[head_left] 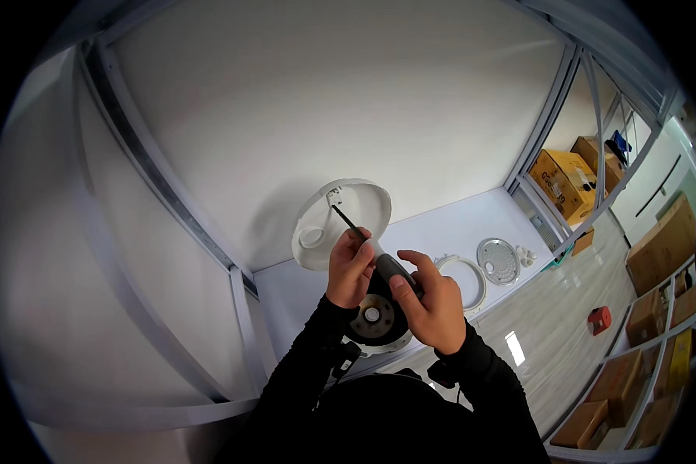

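A screwdriver with a grey handle (395,272) and a long dark shaft (348,221) slants up to the left in front of me. My left hand (349,268) pinches it near where shaft and handle meet. My right hand (433,300) grips the handle, its index finger lifted off a little. The shaft's tip is by a small white fitting on the raised white lid (373,203); whether they touch I cannot tell. Below my hands is the round body of what looks like a rice cooker (380,332), a metal disc in its dark inside. My hands partly hide it.
On the white table (429,226) to the right lie a white ring (481,297), a perforated metal disc (499,261) and small white pieces (527,256). White panels stand behind and left. Cardboard boxes (566,184) and a red object (598,320) are off to the right.
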Demonstrator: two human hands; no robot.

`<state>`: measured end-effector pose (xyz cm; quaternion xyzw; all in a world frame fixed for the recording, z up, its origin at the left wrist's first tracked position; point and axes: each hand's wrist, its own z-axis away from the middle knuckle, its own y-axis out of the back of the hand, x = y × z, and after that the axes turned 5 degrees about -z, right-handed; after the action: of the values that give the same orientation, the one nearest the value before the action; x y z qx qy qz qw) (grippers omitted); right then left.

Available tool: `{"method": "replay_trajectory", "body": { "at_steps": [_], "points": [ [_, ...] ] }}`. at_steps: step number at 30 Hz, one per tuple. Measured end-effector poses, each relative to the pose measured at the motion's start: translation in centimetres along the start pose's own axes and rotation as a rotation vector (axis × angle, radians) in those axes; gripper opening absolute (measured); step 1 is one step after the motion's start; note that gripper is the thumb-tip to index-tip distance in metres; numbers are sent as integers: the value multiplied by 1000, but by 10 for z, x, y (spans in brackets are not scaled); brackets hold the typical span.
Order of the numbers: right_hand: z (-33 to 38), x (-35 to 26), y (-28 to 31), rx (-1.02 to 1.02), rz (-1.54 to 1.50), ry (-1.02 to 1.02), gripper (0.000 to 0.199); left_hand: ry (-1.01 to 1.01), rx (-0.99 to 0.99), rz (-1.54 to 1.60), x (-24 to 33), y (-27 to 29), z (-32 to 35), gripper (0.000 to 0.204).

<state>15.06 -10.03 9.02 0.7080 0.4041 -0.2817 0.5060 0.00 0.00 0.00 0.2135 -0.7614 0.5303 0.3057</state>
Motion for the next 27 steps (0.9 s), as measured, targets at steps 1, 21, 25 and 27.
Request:
{"method": "replay_trajectory", "body": {
  "at_steps": [1, 21, 25, 27],
  "points": [
    [0, 2, -1, 4, -16, -5, 44, 0, 0, -1, 0, -1, -1, 28],
    [10, 47, 17, -179, -193, -6, 47, -95, 33, -496, -15, 18, 1, 91],
    [5, 70, 40, -262, -204, 0, 48, -132, 59, -594, -13, -4, 4, 88],
    [3, 93, 50, -298, -254, 0, 49, -146, 35, -789, -9, -27, 4, 75]
  ]
}}
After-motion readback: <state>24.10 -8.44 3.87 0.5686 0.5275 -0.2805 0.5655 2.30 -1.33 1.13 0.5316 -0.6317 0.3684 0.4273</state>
